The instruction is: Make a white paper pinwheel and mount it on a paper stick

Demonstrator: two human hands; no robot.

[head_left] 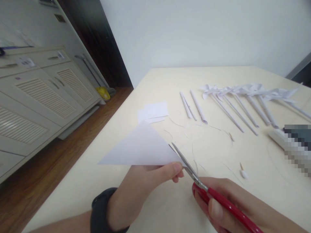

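The left edge of the cream table (80, 191) is running diagonally past my left forearm, above the wooden floor (60, 158), while its far edge is meeting the white wall (206, 35). Pale tabletop is showing between my hands and the paper pinwheels (254, 89), which are lying in a row to the far right, their stems pointing toward me. Rolled paper tubes (198, 105) are resting left of them, and paper sheets (155, 110) are overlapping just beyond my work. Thin paper strips (193, 152) are curling near the blades.

Beyond the table, a louvered cabinet (53, 81) is standing with its doors closed, hiding its contents.

My left hand (152, 176) is reaching up from below, a dark wristband (99, 210) circling its wrist. I am pinching the white paper triangle (145, 147) by its lower right corner, thumb on top and fingers beneath, and its peak is pointing away from me above the table. My right hand (229, 189) is coming in from the lower right, wrapping around the red-handled scissors (223, 198). Their blades are lying along the triangle's right sloping edge, tips slightly parted.
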